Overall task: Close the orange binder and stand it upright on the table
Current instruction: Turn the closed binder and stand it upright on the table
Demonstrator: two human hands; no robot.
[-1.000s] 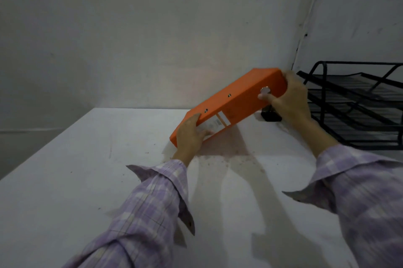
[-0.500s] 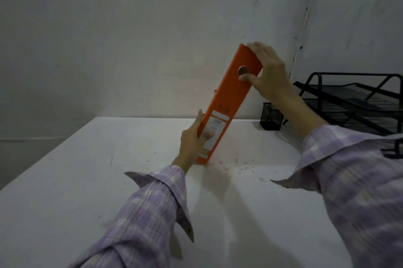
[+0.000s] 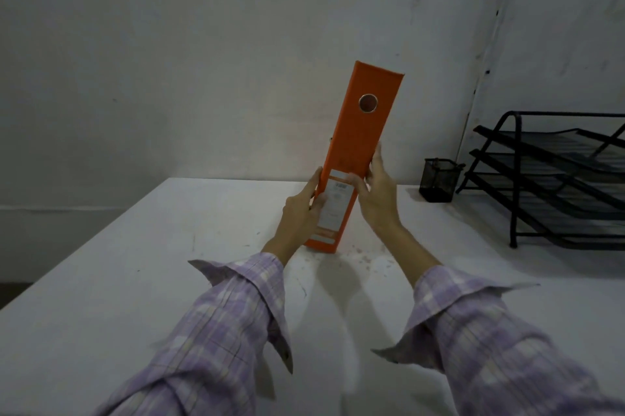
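The orange binder (image 3: 363, 138) is closed and stands on its bottom end on the white table (image 3: 135, 280), spine toward me, leaning slightly to the right. A round metal ring hole sits near its top and a white label on its lower spine. My left hand (image 3: 301, 212) presses against the binder's lower left side, thumb on the label. My right hand (image 3: 377, 192) holds its lower right side, fingers along the edge. Both hands grip the binder between them.
A small black mesh pen cup (image 3: 438, 180) stands right of the binder by the wall. A black wire tiered paper tray (image 3: 558, 179) fills the right side of the table. A grey wall runs close behind.
The binder swung from a slanted, nearly flat pose up onto its end. My right hand slid down from the binder's top to its lower right side.
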